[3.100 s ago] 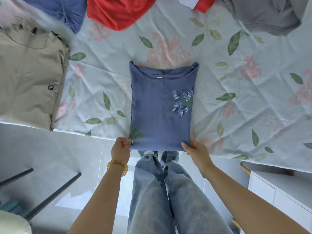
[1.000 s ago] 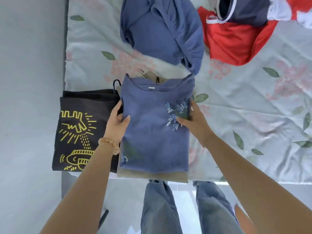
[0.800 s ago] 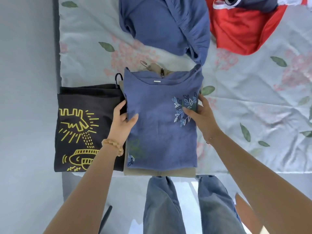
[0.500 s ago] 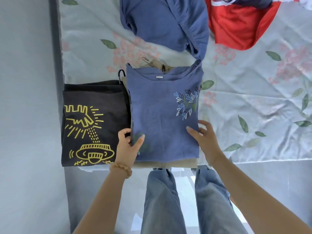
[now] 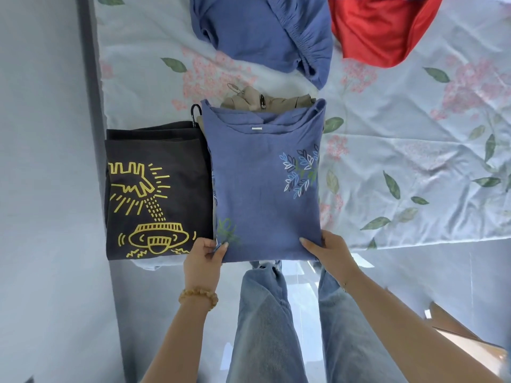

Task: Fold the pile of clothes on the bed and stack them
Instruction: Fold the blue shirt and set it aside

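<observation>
A folded blue shirt point(image 5: 262, 189) with a leaf print lies on top of a folded beige garment point(image 5: 265, 100), whose collar shows beyond it. My left hand point(image 5: 203, 262) pinches the shirt's near left corner. My right hand point(image 5: 330, 251) grips the near right corner, thumb on top. To the left lies a folded black shirt point(image 5: 157, 189) with a yellow drawing. Unfolded clothes lie farther back: a blue garment point(image 5: 265, 31) and a red one point(image 5: 378, 29).
The bed point(image 5: 414, 139) has a pale floral sheet, its near edge running just behind my hands. A grey wall point(image 5: 41, 161) borders the bed on the left. My jeans-clad legs point(image 5: 265, 327) stand below, with a cardboard box point(image 5: 467, 344) at lower right.
The blue shirt was carried left and laid on the beige garment beside the black shirt. Both hands slid from the shirt's middle sides down to its near corners.
</observation>
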Motion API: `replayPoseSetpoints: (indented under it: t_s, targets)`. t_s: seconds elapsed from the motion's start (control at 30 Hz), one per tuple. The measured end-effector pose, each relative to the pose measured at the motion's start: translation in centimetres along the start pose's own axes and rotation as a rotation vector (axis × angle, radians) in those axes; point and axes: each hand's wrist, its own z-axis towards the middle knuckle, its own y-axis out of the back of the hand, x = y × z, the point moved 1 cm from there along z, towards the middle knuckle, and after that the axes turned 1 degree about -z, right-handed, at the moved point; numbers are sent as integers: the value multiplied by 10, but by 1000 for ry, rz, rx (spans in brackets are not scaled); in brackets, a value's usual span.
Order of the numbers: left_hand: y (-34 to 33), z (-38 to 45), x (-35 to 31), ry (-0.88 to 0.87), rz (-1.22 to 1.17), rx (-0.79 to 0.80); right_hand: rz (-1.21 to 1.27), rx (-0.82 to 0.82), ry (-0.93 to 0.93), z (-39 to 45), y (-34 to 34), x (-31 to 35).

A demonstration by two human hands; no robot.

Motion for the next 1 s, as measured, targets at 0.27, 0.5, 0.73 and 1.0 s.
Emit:
replayPoseSetpoints:
  t_s: [0.27,0.5,0.73,1.0]
  targets:
    - [-25,-1,-93,-775,557,-255,-515,-357,663,10,6,60]
    - [-84,87,-107,-696,1038,-53,-969,-324,637,101,-10,105]
    - [-91,109,-95,-742,1023,-70,-1022,-388,690,121,-14,90]
    - [-48,45,-141,-767,928,-93,-966,-353,742,54,20,126]
